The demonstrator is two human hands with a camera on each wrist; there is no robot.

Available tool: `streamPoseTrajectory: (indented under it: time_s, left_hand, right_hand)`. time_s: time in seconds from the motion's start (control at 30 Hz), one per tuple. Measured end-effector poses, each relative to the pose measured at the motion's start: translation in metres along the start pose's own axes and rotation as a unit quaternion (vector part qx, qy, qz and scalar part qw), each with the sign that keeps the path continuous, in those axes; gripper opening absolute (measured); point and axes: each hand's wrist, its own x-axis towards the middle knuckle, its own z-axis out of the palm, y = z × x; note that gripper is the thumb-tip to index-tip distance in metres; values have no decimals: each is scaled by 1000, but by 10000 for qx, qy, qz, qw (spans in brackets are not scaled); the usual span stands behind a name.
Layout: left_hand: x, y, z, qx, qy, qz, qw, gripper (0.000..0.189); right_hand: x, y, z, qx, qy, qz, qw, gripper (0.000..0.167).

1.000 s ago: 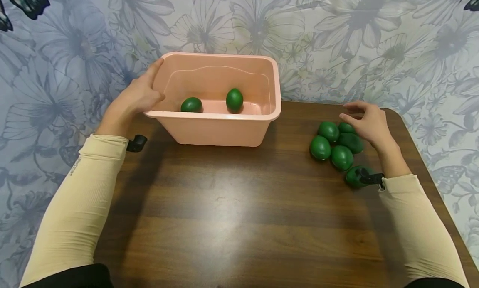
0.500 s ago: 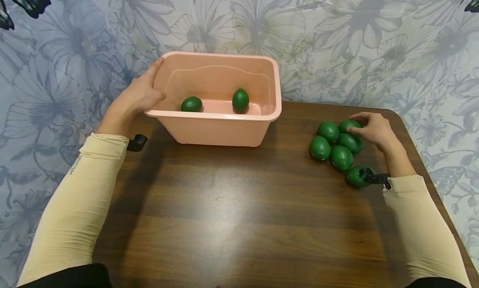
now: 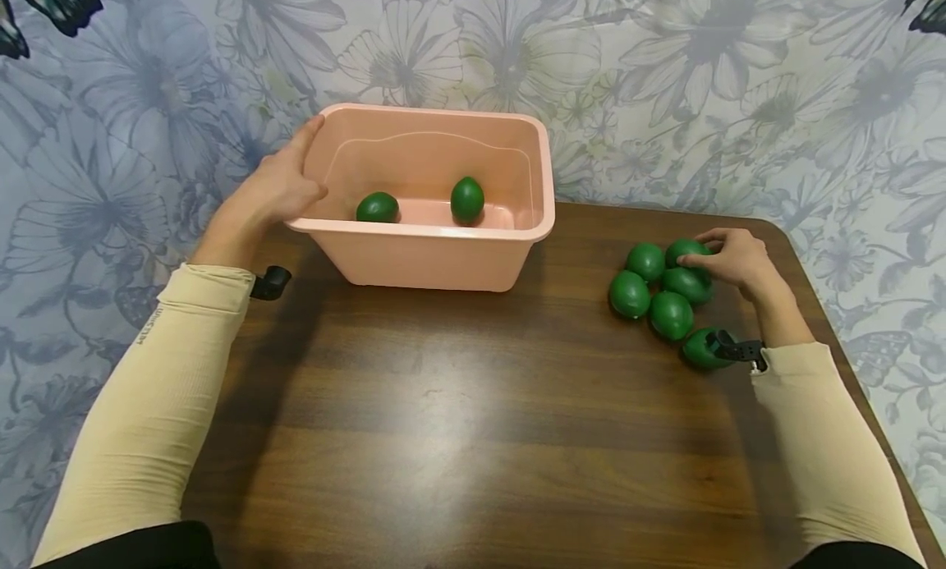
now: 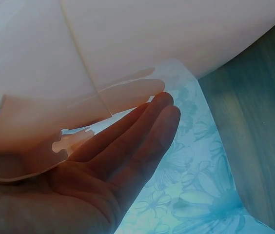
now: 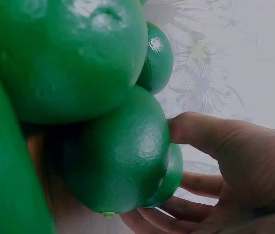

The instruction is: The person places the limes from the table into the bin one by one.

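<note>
In the head view my left hand (image 3: pixel 277 183) holds the left rim of a pink plastic basin (image 3: pixel 421 257), thumb over the inner side. The left wrist view shows its fingers (image 4: pixel 142 141) lying straight along the outer wall. Two glossy green limes, a left lime (image 3: pixel 378 208) and a right lime (image 3: pixel 467 199), lie inside. My right hand (image 3: pixel 739 261) has its thumb and fingers around the farthest lime (image 3: pixel 683 250) of a cluster at the table's right. In the right wrist view the thumb (image 5: pixel 196 129) is beside a nearer lime (image 5: pixel 123 151), and the fingers reach behind it.
Several more limes sit close together, among them a lime (image 3: pixel 630 295) at the left and a lime (image 3: pixel 705 349) partly hidden under the right wrist strap. The brown wooden table (image 3: pixel 443 405) has a rounded far right corner. Flower-patterned covering (image 3: pixel 665 84) lies beyond it.
My right hand has come down from above the cluster onto the farthest lime. The right lime in the basin rocked rightward, then partly back. My left hand stays at the rim.
</note>
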Motion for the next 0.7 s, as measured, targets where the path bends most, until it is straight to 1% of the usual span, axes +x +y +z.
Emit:
streamPoseTrajectory:
  time_s: [0.1, 0.2, 0.33, 0.43, 0.53, 0.7]
  left_hand:
    - [0, 1, 1, -14, -3, 40, 10000, 100]
    - [0, 2, 1, -34, -12, 50, 10000, 100]
    - [0, 2, 1, -49, -29, -12, 10000, 100]
    - [0, 2, 1, -34, -18, -2, 10000, 100]
    - [0, 2, 1, -12, -16, 41, 10000, 100]
    - [-1, 1, 0, -5, -1, 18, 10000, 100]
  right_hand:
    - [-4, -1, 1, 40, 387, 54, 9992, 74]
    - [-7, -3, 1, 116, 663, 53, 9977, 73]
    - [-9, -8, -2, 152, 736, -55, 9972, 75]
    - [-11, -13, -4, 177, 801, -93, 9966, 76]
    - [-13, -18, -5, 216, 990, -142, 9948, 75]
    - [-15, -27, -7, 281, 1266, -392, 9908, 74]
